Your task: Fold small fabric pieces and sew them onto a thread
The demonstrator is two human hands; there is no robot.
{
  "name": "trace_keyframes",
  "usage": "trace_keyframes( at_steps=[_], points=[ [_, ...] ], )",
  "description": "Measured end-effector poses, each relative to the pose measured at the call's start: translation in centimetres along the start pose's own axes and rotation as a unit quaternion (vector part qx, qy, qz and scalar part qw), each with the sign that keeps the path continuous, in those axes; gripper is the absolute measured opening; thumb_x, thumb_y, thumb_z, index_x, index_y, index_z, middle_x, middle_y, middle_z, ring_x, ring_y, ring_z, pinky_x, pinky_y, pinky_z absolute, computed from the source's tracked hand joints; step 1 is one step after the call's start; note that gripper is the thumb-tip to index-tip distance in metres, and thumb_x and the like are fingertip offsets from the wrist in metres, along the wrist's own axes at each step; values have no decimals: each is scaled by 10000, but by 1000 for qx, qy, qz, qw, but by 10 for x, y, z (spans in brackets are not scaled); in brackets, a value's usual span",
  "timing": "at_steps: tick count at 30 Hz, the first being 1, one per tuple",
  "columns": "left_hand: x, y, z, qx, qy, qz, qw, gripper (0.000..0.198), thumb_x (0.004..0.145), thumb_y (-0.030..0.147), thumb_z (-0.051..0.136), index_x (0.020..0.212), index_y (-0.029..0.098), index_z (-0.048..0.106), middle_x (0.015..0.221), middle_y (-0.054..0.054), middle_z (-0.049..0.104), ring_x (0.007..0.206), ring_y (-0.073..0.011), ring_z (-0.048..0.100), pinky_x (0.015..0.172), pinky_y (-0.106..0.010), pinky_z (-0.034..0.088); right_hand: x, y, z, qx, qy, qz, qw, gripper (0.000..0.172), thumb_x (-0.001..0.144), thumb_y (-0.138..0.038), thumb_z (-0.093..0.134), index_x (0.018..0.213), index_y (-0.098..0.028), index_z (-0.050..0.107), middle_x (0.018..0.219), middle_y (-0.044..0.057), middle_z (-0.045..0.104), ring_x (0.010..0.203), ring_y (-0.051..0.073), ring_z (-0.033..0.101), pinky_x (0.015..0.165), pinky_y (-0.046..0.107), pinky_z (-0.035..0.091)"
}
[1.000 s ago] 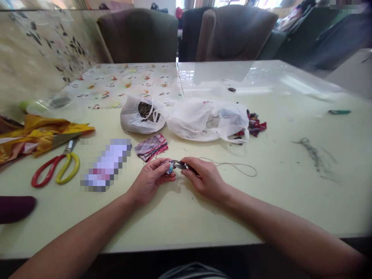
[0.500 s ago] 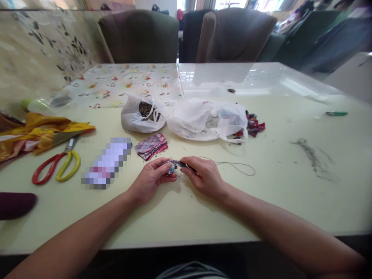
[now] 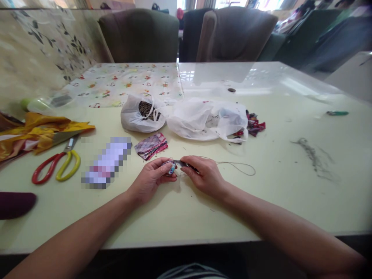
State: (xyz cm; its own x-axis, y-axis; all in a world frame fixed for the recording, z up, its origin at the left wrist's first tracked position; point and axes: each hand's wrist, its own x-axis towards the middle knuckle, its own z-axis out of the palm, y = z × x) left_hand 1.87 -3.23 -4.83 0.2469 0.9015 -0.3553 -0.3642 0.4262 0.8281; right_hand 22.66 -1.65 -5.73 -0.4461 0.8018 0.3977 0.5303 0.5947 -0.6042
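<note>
Left grip (image 3: 151, 175) pinches a patterned piece (image 3: 171, 168), right grip (image 3: 204, 173) a dark tool (image 3: 179, 163); white bags (image 3: 192, 122) lie beyond.

Left side of the table (image 3: 290, 201): scissors (image 3: 69, 157), one handle red, one yellow, are lying beside a heap of mustard-yellow cloth (image 3: 43, 131). Dark purple rounded object (image 3: 17, 205), identity unclear, is jutting in at the left edge. Printed table cover (image 3: 128, 91) is spreading across the far left. Gray-green upholstered chair (image 3: 139, 37) and brownish one (image 3: 240, 37) are standing beyond.
</note>
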Motion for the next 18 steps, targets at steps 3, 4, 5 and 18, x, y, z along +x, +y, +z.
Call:
trace_keyframes(
  at_steps=[3, 4, 5, 18],
  points=[
    [0, -1, 0, 3, 4, 4, 1000, 307, 744, 362, 901, 934, 159, 771, 833, -13, 716, 700, -114, 677, 712, -253, 599, 1, -1, -2, 12, -9, 12, 1000, 181, 1005, -325, 555, 1034, -197, 678, 905, 57, 747, 765, 155, 640, 710, 260, 435],
    [0, -1, 1, 3, 6, 6, 1000, 308, 741, 361, 902, 938, 161, 775, 843, -16, 719, 705, -118, 678, 724, -262, 599, 1, -1, -3, 19, -8, 19, 1000, 179, 1002, -325, 553, 1031, -197, 674, 896, 56, 743, 751, 151, 629, 703, 259, 431],
    [0, -2, 1, 2, 9, 8, 1000, 311, 738, 360, 903, 946, 164, 779, 857, -20, 724, 714, -122, 679, 741, -273, 600, 2, -1, -3, 28, -4, 29, 999, 173, 998, -322, 554, 1028, -197, 669, 880, 52, 735, 728, 144, 613, 694, 256, 427],
    [-3, 3, -2, 225, 37, 147, 962, 294, 812, 328, 825, 1064, 197, 749, 931, -30, 721, 749, -141, 644, 753, -275, 535, 8, -2, -15, 139, -77, 88, 983, 189, 965, -329, 555, 995, -173, 658, 643, -37, 580, 584, 97, 461, 602, 232, 342]
  ],
)
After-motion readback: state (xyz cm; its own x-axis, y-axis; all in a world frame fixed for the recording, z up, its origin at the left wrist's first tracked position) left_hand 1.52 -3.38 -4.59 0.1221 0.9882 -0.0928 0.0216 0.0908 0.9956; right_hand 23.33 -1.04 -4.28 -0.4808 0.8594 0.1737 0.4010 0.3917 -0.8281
